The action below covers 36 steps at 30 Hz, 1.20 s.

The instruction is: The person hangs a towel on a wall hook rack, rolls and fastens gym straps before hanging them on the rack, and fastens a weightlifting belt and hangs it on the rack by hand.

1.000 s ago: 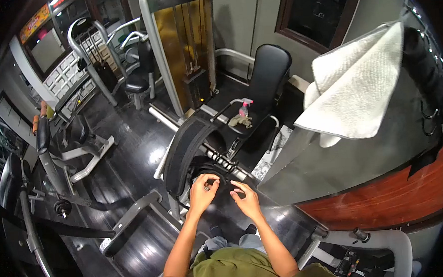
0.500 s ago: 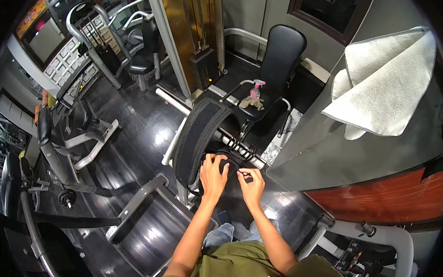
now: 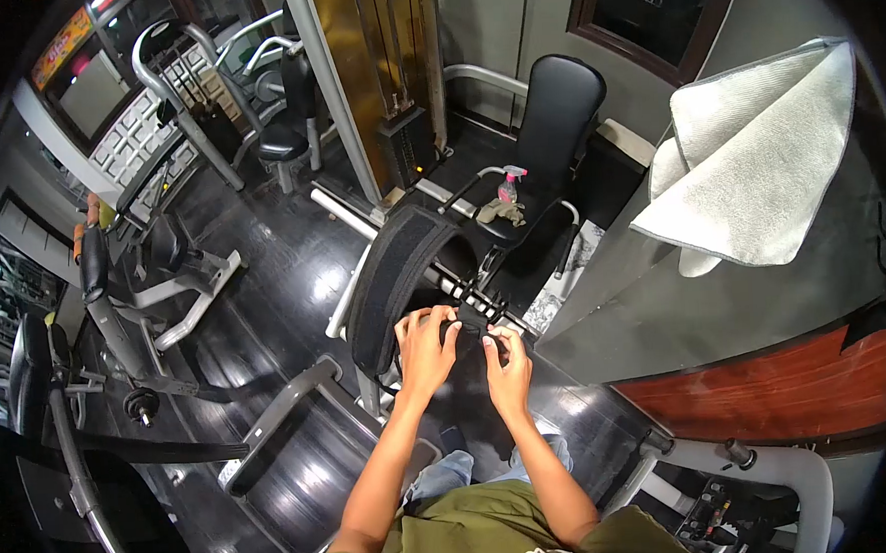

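From where I sit, laying a clock face over the head view with the hands at its centre, I have both hands close together over a black floor. My left hand is curled over a piece of black material, its fingers and thumb gripping it. My right hand is bent inward, thumb and fingertips pinched on the near, right-hand edge of the same piece. The material bridges the small gap between the two hands; whether it joins anything behind them I cannot tell.

Just off the left hand, at 11 o'clock, I see a wide black belt standing in an arch, with a pale metal bar beyond it. At 1 o'clock a pink-and-clear spray bottle stands upright on a black seat, a crumpled grey cloth just beside it. The seat's backrest rises behind. A weight machine is near 12. At 2 o'clock a big white towel hangs, well apart from my hands, and between 3 and 4 runs a reddish wood panel.
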Tool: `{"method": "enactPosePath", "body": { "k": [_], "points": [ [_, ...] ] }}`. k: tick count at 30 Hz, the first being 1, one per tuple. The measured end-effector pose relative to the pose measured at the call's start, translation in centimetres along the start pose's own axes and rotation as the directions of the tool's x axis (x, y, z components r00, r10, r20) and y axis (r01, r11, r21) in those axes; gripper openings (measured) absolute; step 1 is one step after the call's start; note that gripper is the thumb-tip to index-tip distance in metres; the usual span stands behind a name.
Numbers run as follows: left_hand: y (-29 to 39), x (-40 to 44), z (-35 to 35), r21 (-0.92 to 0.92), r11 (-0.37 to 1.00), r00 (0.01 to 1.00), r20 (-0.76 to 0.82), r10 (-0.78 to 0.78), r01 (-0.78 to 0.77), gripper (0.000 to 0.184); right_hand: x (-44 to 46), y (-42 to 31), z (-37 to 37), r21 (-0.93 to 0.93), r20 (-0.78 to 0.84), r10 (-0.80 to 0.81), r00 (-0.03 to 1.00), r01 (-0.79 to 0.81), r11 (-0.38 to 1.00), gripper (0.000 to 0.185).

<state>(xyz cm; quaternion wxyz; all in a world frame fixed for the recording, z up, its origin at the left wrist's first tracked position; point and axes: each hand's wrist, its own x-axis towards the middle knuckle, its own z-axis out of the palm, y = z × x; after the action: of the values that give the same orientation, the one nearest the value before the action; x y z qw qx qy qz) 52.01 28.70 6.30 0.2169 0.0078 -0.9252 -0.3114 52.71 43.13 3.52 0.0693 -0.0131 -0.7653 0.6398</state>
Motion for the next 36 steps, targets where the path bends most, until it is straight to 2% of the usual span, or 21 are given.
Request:
{"method": "enactPosePath", "body": {
  "k": [1, 3, 4, 6, 10, 12, 15, 17, 21, 23, 25, 26, 27, 29, 30, 31, 33, 34, 36],
  "points": [
    [0.0, 0.2, -0.1, 0.0, 1.0, 1.0, -0.002, 0.001, -0.001, 0.016, 0.1, -0.1, 0.0, 0.025, 0.0, 0.001, 1.0, -0.001, 1.0, 0.016],
    [0.2, 0.7, -0.3, -0.095, 0.99, 0.987, 0.128, -0.096, 0.109, 0.018, 0.3, -0.3, -0.1, 0.031, 0.004, -0.012, 1.0, 0.012, 0.999, 0.016],
    [0.2, 1.0, -0.6, -0.095, 0.99, 0.988, 0.125, -0.093, 0.105, 0.018, 0.5, -0.3, -0.1, 0.037, 0.008, -0.023, 1.0, 0.023, 0.999, 0.016],
    [0.4, 1.8, -1.1, -0.091, 0.986, 0.963, 0.245, -0.117, 0.143, 0.02, 0.8, -0.6, -0.1, 0.054, 0.006, -0.04, 0.999, 0.039, 0.998, 0.016],
    [0.7, 3.2, -1.9, -0.091, 0.993, 0.959, 0.279, -0.052, 0.08, 0.021, 1.7, -1.2, -0.7, 0.115, 0.033, -0.034, 0.999, 0.03, 0.993, 0.017],
    [1.2, 4.1, -2.8, -0.154, 0.984, 0.928, 0.371, -0.026, 0.09, 0.021, 2.0, -1.6, -0.9, 0.106, 0.025, -0.056, 0.998, 0.053, 0.993, 0.017],
    [1.9, 5.4, -3.9, -0.25, 0.963, 0.916, 0.402, 0.008, 0.102, 0.021, 2.6, -2.6, -1.5, 0.131, 0.037, -0.091, 0.995, 0.086, 0.988, 0.017],
    [1.9, 6.3, -4.3, -0.274, 0.959, 0.92, 0.391, 0.039, 0.075, 0.021, 3.1, -3.1, -1.8, 0.116, 0.041, -0.142, 0.989, 0.136, 0.984, 0.016],
    [4.3, 7.6, -6.8, -0.267, 0.96, 0.903, 0.429, 0.036, 0.089, 0.022, 3.8, -4.6, -2.6, 0.223, 0.082, -0.173, 0.982, 0.151, 0.963, 0.015],
    [4.6, 7.4, -7.3, -0.371, 0.928, 0.939, 0.327, 0.102, 0.028, 0.021, 3.5, -5.4, -3.1, 0.263, 0.11, -0.173, 0.979, 0.14, 0.955, 0.019],
    [5.7, 7.0, -8.5, -0.387, 0.921, 0.94, 0.328, 0.089, 0.047, 0.021, 2.8, -7.0, -3.2, 0.359, 0.06, -0.297, 0.953, 0.257, 0.897, 0.029],
    [6.0, 6.7, -8.9, -0.442, 0.896, 0.952, 0.288, 0.108, 0.032, 0.021, 2.6, -7.7, -3.3, 0.426, 0.045, -0.29, 0.956, 0.245, 0.871, 0.039],
    [6.2, 6.4, -9.2, -0.495, 0.869, 0.961, 0.246, 0.126, 0.013, 0.02, 2.2, -8.7, -3.7, 0.423, 0.041, -0.294, 0.955, 0.25, 0.871, 0.039],
    [6.8, 5.9, -10.3, -0.555, 0.83, 0.952, 0.282, 0.119, 0.06, 0.019, 1.4, -10.2, -4.5, 0.542, 0.052, -0.153, 0.987, 0.101, 0.834, 0.041],
    [7.0, 5.5, -10.8, -0.605, 0.788, 0.941, 0.322, 0.109, 0.115, 0.018, 1.2, -9.9, -4.9, 0.493, 0.043, -0.176, 0.983, 0.133, 0.86, 0.037],
    [7.3, 5.1, -11.1, -0.609, 0.786, 0.94, 0.319, 0.118, 0.108, 0.018, 1.1, -9.7, -5.2, 0.49, 0.036, -0.182, 0.983, 0.141, 0.86, 0.037],
    [7.7, 4.4, -11.4, -0.684, 0.722, 0.947, 0.291, 0.136, 0.107, 0.017, 0.9, -9.8, -5.9, 0.472, 0.119, -0.148, 0.982, 0.075, 0.878, 0.029],
    [7.4, 4.1, -11.4, -0.686, 0.722, 0.948, 0.281, 0.148, 0.09, 0.015, 0.8, -10.5, -5.8, 0.557, 0.107, -0.18, 0.978, 0.091, 0.826, 0.023],
    [7.3, 3.8, -11.2, -0.706, 0.706, 0.959, 0.236, 0.156, 0.059, 0.016, 1.1, -11.0, -5.5, 0.605, 0.102, -0.211, 0.972, 0.108, 0.789, 0.022]
  ]
}}
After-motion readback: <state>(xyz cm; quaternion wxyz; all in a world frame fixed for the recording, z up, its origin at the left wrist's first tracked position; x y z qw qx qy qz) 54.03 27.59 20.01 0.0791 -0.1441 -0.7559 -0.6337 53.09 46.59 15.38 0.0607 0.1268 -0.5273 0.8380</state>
